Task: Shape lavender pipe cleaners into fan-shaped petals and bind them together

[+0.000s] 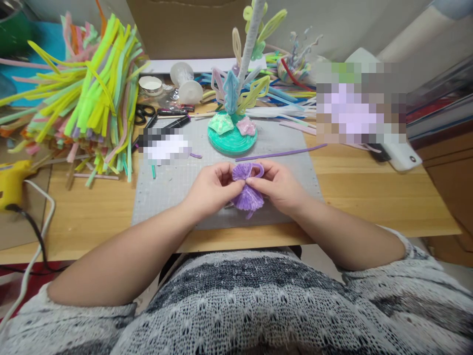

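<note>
Between my two hands is a purple pipe-cleaner bow (248,198), pinched in at its middle, with a fanned lobe above and another below. My left hand (215,185) grips it from the left, thumb at the narrow middle. From the other side, my right hand (278,186) pinches the same spot, and a loop of purple pipe cleaner curves beside its fingers. Both thumb tips nearly meet. Beneath lies a grey cutting mat (166,202). A loose purple pipe cleaner (281,152) rests just beyond my hands.
Behind the mat's middle stands a pipe-cleaner plant on a round green base (232,140). A big pile of coloured pipe cleaners (92,93) fills the left, near a yellow glue gun (15,183) with its cord. Black scissors (144,114), markers (172,125) and a spool (186,84) lie behind.
</note>
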Demonstrator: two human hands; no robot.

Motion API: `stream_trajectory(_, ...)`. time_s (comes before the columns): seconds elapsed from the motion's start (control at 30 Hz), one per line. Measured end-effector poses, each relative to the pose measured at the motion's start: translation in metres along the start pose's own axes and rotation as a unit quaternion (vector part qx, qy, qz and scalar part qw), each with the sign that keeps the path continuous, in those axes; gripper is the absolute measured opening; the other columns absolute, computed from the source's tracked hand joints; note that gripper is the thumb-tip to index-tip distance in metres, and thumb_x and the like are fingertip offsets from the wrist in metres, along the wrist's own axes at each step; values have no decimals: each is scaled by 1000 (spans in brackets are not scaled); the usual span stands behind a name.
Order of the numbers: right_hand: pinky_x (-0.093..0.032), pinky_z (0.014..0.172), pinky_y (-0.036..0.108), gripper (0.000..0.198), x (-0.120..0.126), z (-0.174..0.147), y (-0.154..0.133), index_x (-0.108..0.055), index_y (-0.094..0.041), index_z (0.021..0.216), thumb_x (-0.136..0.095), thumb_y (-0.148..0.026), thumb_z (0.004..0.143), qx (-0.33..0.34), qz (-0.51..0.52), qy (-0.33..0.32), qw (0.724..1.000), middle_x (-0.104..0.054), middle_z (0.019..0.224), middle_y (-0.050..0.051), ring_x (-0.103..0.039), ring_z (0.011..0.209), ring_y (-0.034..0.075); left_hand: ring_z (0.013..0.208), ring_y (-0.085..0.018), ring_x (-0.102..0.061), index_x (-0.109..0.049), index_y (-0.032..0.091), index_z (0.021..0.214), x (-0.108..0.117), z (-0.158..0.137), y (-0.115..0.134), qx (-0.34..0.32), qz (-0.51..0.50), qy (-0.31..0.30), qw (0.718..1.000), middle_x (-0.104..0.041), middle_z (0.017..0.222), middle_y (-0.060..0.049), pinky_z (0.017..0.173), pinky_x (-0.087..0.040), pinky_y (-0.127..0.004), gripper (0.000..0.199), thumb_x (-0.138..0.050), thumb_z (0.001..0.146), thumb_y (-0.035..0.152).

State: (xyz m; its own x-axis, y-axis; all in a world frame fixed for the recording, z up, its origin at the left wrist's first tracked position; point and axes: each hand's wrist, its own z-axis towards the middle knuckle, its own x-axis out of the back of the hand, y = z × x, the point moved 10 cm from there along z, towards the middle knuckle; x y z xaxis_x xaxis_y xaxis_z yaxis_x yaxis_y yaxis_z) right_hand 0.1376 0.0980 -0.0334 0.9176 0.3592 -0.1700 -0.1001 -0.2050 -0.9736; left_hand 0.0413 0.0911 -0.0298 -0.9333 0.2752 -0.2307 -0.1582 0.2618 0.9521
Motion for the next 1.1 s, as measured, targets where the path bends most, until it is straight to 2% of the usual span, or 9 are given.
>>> stream_trajectory(0.17, -43, 56, 23, 29, -5, 0, 3, -62, -19, 79, -83, -31, 63, -23, 91, -42, 995, -57, 70, -3, -50, 59, 9, 62, -12, -61, -68, 12, 82, 3, 0, 2, 14, -47, -8, 999, -69, 72, -1, 63, -49, -24, 24, -77, 62, 21)
stream_trajectory(0.33, -42, 54, 23, 27, -1, 2, 0, -63, -21, 78, -84, -33, 65, -2, 87, -25, 996, -56, 66, -4, -48, 57, 9, 69, -13, -64, -71, 12, 88, -1, 0, -1, 31, -96, -38, 994, -72, 77, -3, 73, -50, -28, 27, -77, 65, 23)
stream_trajectory(0.5, -41, 53, 25, 32, 0, 1, -3, -62, -21, 75, -85, -38, 62, 9, 55, -18, 998, -56, 65, -4, -48, 56, 10, 65, -13, -63, -72, 12, 90, -3, 0, -8, 56, -91, -48, 993, -72, 77, -3, 72, -50, -29, 27, -76, 65, 22)
stream_trajectory(0.83, -38, 50, 22, 30, 2, 1, -2, -63, -20, 75, -85, -35, 60, -7, 82, -11, 997, -57, 66, -4, -48, 54, 9, 72, -14, -65, -73, 13, 90, -6, -1, -6, 46, -110, -66, 991, -74, 83, -5, 75, -49, -28, 27, -78, 66, 23)
stream_trajectory(0.97, -42, 54, 23, 30, 0, 1, 1, -63, -19, 75, -86, -33, 61, 0, 91, -32, 995, -57, 66, -4, -50, 57, 9, 68, -12, -63, -73, 13, 90, -9, -2, -9, 65, -121, -73, 988, -73, 79, -3, 71, -48, -25, 27, -78, 65, 21)
stream_trajectory(1.1, -47, 63, 23, 29, -3, 2, -2, -66, -19, 77, -87, -33, 61, 25, 105, -57, 993, -62, 76, -2, -56, 66, 9, 63, -11, -61, -73, 13, 83, -13, -4, -15, 91, -125, -92, 984, -71, 74, -3, 66, -46, -24, 23, -79, 63, 22)
